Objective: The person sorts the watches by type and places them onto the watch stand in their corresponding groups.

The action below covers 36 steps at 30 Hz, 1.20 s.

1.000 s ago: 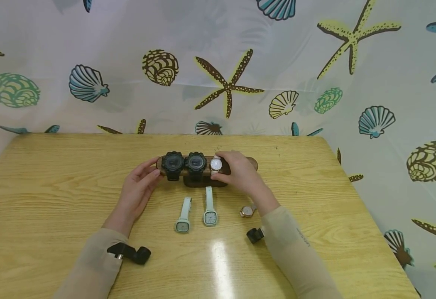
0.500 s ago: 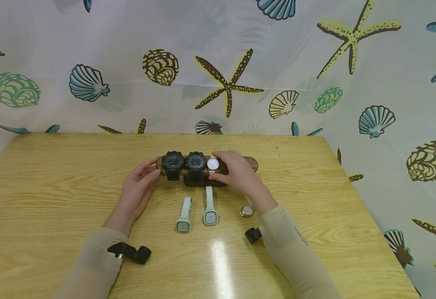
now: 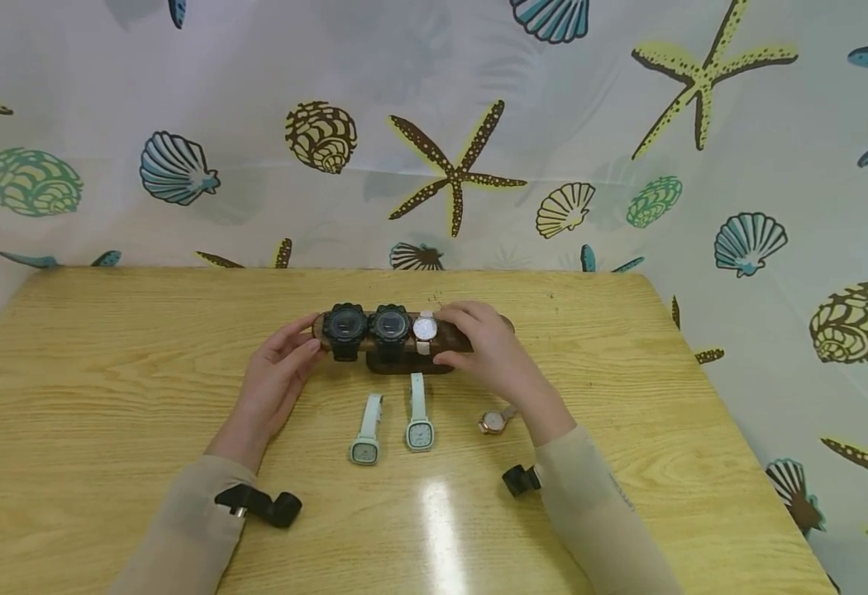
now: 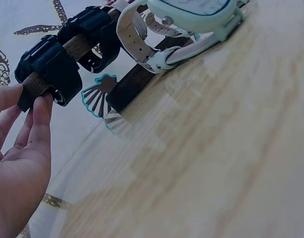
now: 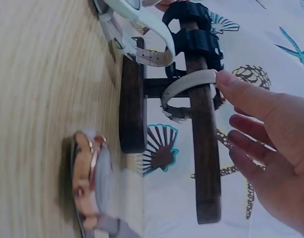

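Note:
A dark wooden watch stand (image 3: 450,340) carries two black digital watches (image 3: 345,324) on its left part. Beside them, round the same bar, sits a white-strapped watch (image 3: 425,329) with a round face. My left hand (image 3: 274,376) pinches the bar's left end between thumb and fingers, clear in the left wrist view, where the bar end (image 4: 35,84) shows. My right hand (image 3: 497,355) is at the right of the white-strapped watch, fingers loosely bent and holding nothing. In the right wrist view one fingertip (image 5: 226,79) is right at the white strap (image 5: 191,82).
Two mint-green watches (image 3: 420,434) with square faces lie on the wooden table (image 3: 144,372) in front of the stand. A rose-gold watch (image 3: 492,422) lies near my right forearm. A shell-patterned cloth (image 3: 255,83) hangs behind and at the right.
My right hand slid the white-strapped watch slightly left along the bar toward the black watches, then let go and moved a little right. The left hand stayed at the bar's end.

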Each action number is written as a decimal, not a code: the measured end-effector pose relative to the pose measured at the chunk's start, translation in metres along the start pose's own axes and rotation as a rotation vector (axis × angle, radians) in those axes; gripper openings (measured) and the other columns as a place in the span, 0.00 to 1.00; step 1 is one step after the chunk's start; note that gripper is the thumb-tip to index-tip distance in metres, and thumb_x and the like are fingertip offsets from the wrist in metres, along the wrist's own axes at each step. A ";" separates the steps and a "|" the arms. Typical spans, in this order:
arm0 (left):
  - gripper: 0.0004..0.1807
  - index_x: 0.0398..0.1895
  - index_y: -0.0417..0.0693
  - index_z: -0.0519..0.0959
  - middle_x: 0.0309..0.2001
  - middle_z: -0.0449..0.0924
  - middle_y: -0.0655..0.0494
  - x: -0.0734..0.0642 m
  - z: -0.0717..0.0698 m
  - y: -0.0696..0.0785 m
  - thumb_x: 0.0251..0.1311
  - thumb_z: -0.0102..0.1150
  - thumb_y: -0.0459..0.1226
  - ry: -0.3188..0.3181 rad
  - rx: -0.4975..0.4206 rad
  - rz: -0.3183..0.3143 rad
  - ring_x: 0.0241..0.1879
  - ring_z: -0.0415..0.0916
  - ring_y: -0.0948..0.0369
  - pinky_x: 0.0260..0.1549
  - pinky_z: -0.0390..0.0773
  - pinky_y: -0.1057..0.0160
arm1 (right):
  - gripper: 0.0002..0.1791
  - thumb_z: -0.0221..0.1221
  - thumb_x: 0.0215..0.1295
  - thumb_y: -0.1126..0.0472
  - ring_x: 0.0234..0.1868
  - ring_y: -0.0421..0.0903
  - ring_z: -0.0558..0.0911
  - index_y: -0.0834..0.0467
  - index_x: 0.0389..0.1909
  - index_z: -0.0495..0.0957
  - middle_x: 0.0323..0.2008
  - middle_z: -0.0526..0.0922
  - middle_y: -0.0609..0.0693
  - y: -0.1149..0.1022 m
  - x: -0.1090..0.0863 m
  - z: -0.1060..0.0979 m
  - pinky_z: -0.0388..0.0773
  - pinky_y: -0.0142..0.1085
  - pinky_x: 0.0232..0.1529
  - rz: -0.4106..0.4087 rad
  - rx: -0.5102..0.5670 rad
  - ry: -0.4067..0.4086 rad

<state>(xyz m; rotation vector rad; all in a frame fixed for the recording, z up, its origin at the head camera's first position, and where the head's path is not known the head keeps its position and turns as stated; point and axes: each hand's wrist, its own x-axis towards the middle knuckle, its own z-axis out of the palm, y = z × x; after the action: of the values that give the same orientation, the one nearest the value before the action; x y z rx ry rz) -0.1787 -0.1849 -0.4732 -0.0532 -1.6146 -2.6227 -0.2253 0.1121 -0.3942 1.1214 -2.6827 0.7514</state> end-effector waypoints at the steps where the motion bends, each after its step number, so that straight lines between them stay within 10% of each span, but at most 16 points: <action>1: 0.24 0.65 0.42 0.70 0.45 0.74 0.53 0.000 0.000 0.000 0.64 0.57 0.30 0.001 0.000 0.000 0.44 0.77 0.62 0.51 0.77 0.65 | 0.28 0.70 0.54 0.57 0.57 0.51 0.71 0.61 0.56 0.76 0.54 0.75 0.54 0.000 -0.004 -0.002 0.71 0.41 0.59 -0.014 0.004 0.005; 14: 0.24 0.64 0.43 0.71 0.46 0.74 0.52 0.000 0.000 -0.001 0.65 0.56 0.29 0.003 -0.010 0.004 0.44 0.77 0.62 0.51 0.77 0.66 | 0.19 0.66 0.60 0.61 0.48 0.48 0.78 0.62 0.52 0.79 0.46 0.80 0.52 0.006 -0.051 -0.019 0.78 0.40 0.50 0.028 0.020 -0.363; 36: 0.24 0.65 0.42 0.70 0.46 0.74 0.53 -0.001 0.000 0.000 0.64 0.57 0.29 -0.002 -0.017 0.005 0.45 0.77 0.62 0.52 0.76 0.65 | 0.13 0.70 0.54 0.64 0.39 0.43 0.76 0.57 0.41 0.83 0.39 0.79 0.47 0.027 -0.071 -0.009 0.76 0.34 0.42 0.053 0.088 -0.491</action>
<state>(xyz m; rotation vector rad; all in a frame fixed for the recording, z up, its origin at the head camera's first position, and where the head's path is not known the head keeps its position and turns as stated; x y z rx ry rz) -0.1778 -0.1846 -0.4731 -0.0606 -1.5900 -2.6335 -0.1943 0.1774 -0.4187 1.4200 -3.1126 0.6803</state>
